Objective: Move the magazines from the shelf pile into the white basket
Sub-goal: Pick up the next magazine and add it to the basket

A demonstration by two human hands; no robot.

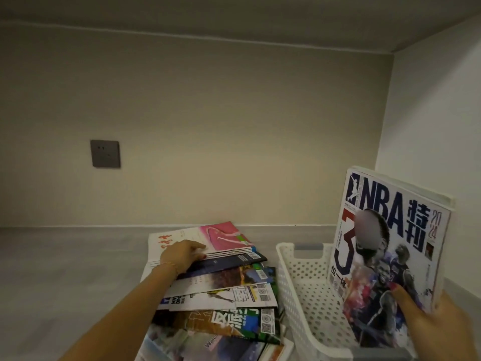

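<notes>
A fanned pile of several magazines [221,287] lies on the grey shelf, left of the white perforated basket [299,290]. My left hand [182,256] rests on the far end of the pile, thumb at the edge of the top pink-and-white magazine [221,237]. My right hand [437,321] grips an NBA magazine [385,259] by its lower right corner, thumb on the cover. The magazine stands upright inside the basket, against its right side.
The shelf [65,269] is a grey recess with a beige back wall, a white side wall close on the right and a low ceiling. A dark wall socket [105,153] sits on the back wall at the left.
</notes>
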